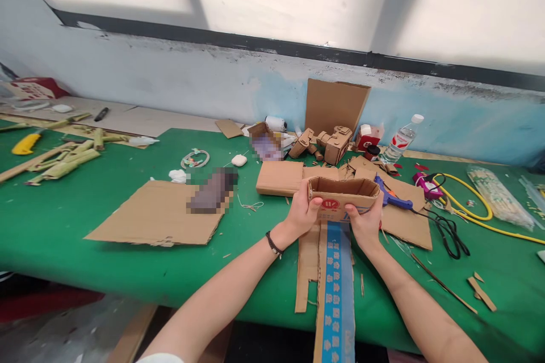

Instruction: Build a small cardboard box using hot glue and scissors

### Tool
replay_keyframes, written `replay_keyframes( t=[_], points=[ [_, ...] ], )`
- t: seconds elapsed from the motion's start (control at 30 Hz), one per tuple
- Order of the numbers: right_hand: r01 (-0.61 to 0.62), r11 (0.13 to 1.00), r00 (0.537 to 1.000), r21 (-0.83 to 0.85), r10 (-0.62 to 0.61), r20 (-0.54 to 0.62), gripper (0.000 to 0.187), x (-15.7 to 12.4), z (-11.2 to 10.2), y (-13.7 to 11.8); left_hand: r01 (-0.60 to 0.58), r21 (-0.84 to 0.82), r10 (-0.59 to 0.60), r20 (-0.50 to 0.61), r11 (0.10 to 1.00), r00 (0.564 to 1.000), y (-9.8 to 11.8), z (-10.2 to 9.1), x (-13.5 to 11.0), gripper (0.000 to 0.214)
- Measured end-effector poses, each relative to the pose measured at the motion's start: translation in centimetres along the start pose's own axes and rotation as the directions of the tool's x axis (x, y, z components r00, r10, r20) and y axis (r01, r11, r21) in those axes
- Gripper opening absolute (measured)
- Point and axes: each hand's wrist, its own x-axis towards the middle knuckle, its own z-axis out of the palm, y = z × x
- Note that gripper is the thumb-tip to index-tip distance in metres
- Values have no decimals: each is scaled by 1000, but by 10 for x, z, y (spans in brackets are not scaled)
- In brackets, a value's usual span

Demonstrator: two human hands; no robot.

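Between both hands I grip a small open-topped cardboard box [336, 203] with a red logo on its near wall. My left hand [301, 212] wraps its left end, the thumb pressed on the front. On the right end, my right hand [365, 218] holds it the same way. Below the box, a long cardboard strip with blue printed tape [336, 289] reaches past the table's front edge. A flat closed cardboard piece [280, 177] lies just behind my left hand. Close to my right fingers rests a blue hot glue gun [394, 198] on a cardboard sheet [411, 224].
A cardboard camera model [336, 144], a water bottle [402, 139] and a standing cardboard panel [334, 105] are by the wall. Yellow tubing [472, 215] and a bag of sticks [498, 195] lie right. A large cardboard sheet [149, 212] and a yellow-handled tool [26, 143] lie left.
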Motion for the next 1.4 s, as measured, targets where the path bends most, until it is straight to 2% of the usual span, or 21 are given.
replay_keyframes(
  t=[0.2, 0.33, 0.43, 0.6, 0.73, 0.83, 1.0, 1.13, 1.23, 1.4],
  points=[
    [-11, 1000, 1000, 28, 11, 14, 89, 3, -1, 1, 42, -13, -43, -61, 999, 997, -1, 2, 1, 85],
    [0, 1000, 998, -5, 0, 66, 94, 8, -4, 2, -25, 21, 25, 13, 999, 1000, 5, -2, 8, 90],
    [2, 1000, 993, 5, -2, 120, 102, 14, -6, 1, -63, -11, 64, 90, 998, 994, 10, -3, 13, 86],
    [-67, 994, 984, 82, 52, 173, 93, 21, -9, -1, -25, -68, 32, 105, 997, 994, 11, 1, 10, 82],
    [-77, 988, 986, 133, 56, 158, 80, 23, -10, 1, -30, -36, 33, 108, 999, 994, 11, 6, 6, 80],
    [-74, 987, 987, 144, 52, 153, 76, 24, -10, 5, -54, 3, 54, 89, 999, 995, 13, 6, 6, 77],
    [-68, 988, 987, 142, 46, 152, 86, 26, -12, 8, -97, 56, 91, 111, 994, 990, 14, 8, 2, 71],
    [-15, 995, 984, 103, -4, 180, 91, 26, -16, 5, -183, 87, 172, 122, 979, 977, 9, 9, -1, 73],
    [21, 996, 984, 84, -36, 175, 93, 25, -17, 1, -227, 131, 215, 96, 965, 972, 3, 9, -5, 77],
    [41, 998, 972, 54, -52, 227, 96, 20, -15, -2, -225, 196, 220, 44, 954, 974, -5, 10, -10, 81]
  ],
)
